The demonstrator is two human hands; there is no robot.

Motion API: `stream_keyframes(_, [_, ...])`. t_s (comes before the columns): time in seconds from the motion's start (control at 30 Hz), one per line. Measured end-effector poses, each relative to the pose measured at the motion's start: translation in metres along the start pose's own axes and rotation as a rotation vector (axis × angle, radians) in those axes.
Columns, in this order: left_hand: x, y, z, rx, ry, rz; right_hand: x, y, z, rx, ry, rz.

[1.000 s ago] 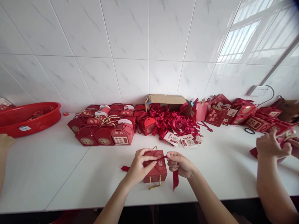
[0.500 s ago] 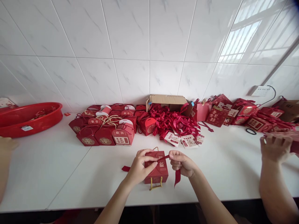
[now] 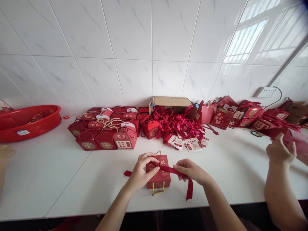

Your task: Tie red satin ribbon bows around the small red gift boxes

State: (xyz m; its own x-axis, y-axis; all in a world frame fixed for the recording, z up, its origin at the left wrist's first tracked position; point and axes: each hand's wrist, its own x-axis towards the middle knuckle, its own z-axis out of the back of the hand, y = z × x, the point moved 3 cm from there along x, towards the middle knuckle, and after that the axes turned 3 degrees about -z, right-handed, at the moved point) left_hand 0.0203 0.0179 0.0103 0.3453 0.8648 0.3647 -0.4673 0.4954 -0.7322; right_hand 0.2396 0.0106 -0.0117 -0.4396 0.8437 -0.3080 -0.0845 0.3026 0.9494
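Observation:
A small red box [image 3: 163,179] with yellow rope handles lies near the table's front edge. Over its top runs a dark red ribbon [image 3: 176,171]; one tail sticks out to the left of the box, the other hangs down at the right. My left hand [image 3: 145,168] rests on the box's left side, thumb and fingers pinching the ribbon at the middle of the top. To the right of the box, my right hand [image 3: 189,170] has the ribbon between thumb and fingers, with the free end drooping below it.
Behind stand rows of red boxes [image 3: 106,141], a heap of red ribbons [image 3: 178,123] by a cardboard box [image 3: 170,101], and white cards [image 3: 176,141]. A red basin [image 3: 48,122] is at left. Another person's hand [image 3: 281,150] is at right, another [image 3: 6,152] at far left.
My right hand has moved slightly down and turned palm down, and more ribbon stretches between my hands. The person's hand at right has turned and opened beside a red item.

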Motion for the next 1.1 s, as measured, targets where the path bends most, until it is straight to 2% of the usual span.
stream_keyframes(0.1, [0.001, -0.002, 0.001, 0.036, 0.015, -0.027, -0.011, 0.006, 0.004, -0.056, 0.066, 0.031])
stream_keyframes(0.17, [0.003, -0.004, 0.003, 0.074, 0.029, -0.045, -0.015, 0.013, 0.006, 0.082, 0.073, 0.121])
stream_keyframes(0.27, [0.006, -0.012, 0.006, 0.139, 0.054, -0.108, -0.014, 0.024, 0.005, 0.280, 0.007, 0.249])
stream_keyframes(0.37, [0.010, -0.025, 0.005, 0.209, 0.054, -0.187, -0.009, 0.032, -0.004, 0.287, -0.097, 0.313])
stream_keyframes(0.43, [0.013, -0.032, 0.003, 0.257, -0.013, -0.215, -0.005, 0.036, -0.012, 0.278, -0.128, 0.327])
stream_keyframes(0.57, [0.018, -0.037, 0.003, 0.312, -0.250, -0.221, -0.002, 0.036, -0.024, 0.274, -0.110, 0.357])
stream_keyframes(0.63, [0.019, -0.036, 0.005, 0.326, -0.333, -0.213, -0.002, 0.032, -0.025, 0.218, -0.139, 0.317])
stream_keyframes(0.7, [0.019, -0.035, 0.007, 0.335, -0.368, -0.201, 0.000, 0.029, -0.025, 0.114, -0.202, 0.262])
stream_keyframes(0.83, [0.019, -0.037, 0.008, 0.322, -0.366, -0.188, 0.006, 0.029, -0.034, -0.119, -0.260, 0.310])
stream_keyframes(0.97, [0.017, -0.042, 0.010, 0.280, -0.340, -0.198, 0.015, 0.029, -0.050, -0.181, -0.254, 0.398])
stream_keyframes(1.1, [0.012, -0.025, 0.018, 0.114, -0.271, -0.122, 0.017, 0.028, -0.055, -0.175, -0.420, 0.505])
